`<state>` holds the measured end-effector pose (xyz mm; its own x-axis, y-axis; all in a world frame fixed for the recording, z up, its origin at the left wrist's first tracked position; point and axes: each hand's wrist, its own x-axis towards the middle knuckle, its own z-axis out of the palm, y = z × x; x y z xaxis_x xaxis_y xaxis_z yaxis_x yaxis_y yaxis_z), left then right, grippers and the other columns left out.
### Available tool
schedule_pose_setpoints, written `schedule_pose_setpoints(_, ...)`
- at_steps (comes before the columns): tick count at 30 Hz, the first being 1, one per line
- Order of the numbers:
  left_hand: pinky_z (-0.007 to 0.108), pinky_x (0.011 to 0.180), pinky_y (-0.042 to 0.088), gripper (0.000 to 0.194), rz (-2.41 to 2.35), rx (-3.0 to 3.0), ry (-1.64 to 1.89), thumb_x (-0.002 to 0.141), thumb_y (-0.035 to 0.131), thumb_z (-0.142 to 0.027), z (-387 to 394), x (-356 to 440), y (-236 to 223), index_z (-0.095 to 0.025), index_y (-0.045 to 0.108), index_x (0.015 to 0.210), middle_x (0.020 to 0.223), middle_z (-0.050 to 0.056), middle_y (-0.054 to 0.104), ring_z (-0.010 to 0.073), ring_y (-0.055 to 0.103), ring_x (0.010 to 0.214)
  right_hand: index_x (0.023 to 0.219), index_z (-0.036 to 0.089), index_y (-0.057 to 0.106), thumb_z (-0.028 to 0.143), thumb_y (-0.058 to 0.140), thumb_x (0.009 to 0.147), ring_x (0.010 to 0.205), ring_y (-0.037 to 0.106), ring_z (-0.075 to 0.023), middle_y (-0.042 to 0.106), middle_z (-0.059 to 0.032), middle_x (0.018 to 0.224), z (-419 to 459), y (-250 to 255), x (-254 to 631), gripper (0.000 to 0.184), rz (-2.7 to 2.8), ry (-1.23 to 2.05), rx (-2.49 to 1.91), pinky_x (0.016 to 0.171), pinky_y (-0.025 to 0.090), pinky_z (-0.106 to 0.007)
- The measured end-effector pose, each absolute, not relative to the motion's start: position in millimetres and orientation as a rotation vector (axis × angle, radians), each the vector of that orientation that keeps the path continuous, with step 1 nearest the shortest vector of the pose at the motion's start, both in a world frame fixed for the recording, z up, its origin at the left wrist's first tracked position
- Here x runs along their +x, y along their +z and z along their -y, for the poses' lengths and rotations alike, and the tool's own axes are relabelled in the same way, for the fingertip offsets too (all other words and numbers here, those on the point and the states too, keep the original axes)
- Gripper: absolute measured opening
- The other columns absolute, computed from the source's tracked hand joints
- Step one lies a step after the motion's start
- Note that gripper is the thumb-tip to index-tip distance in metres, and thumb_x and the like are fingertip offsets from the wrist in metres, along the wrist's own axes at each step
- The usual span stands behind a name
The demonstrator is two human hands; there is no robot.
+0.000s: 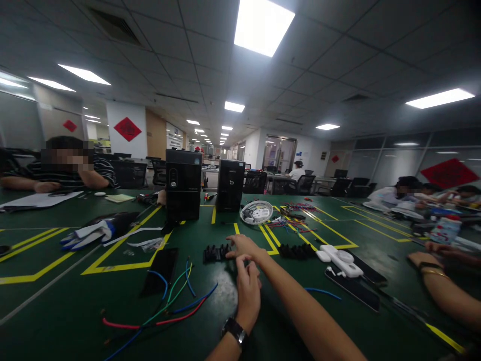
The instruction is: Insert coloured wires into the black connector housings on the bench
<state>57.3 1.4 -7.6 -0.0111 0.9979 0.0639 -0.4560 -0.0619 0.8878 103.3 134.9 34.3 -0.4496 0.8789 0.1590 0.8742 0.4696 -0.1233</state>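
My right hand [246, 248] reaches across to the left, fingers stretched and apart, with the fingertips at the right end of a row of small black ridged pieces [214, 253]. Just below it, my left hand [248, 287], with a watch on its wrist, is raised with loosely bent fingers near my right wrist; I see nothing in it. A second row of black ridged pieces [297, 251] lies right of my right forearm. Loose blue, green and red wires [180, 296] lie at the front left, beside a dark flat phone-like slab [161, 271].
Two black box-shaped units [183, 185] stand at the back, near a white round basket [256, 213] and bundled wires [300, 213]. Gloves [90, 233] lie left; a white device [343, 260] and dark phone [355, 291] lie right. Another person's arm [443, 286] rests at right.
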Motion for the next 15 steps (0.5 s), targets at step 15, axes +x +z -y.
schedule_pose_setpoints(15,0.017,0.047,0.036,0.027,-0.878,0.984,1.535,0.087,0.046,-0.044,-20.4,65.0,-19.7,-0.024,0.044,0.106,0.068,-0.004,0.049,0.0092,0.048,0.053,0.128,0.022,0.053,0.010,0.067,0.061,0.112,0.055,-0.0287,0.061,-0.0138,0.119,-80.1,53.0,233.1,0.069,2.573,0.078,-1.871,0.090,0.042,-0.035)
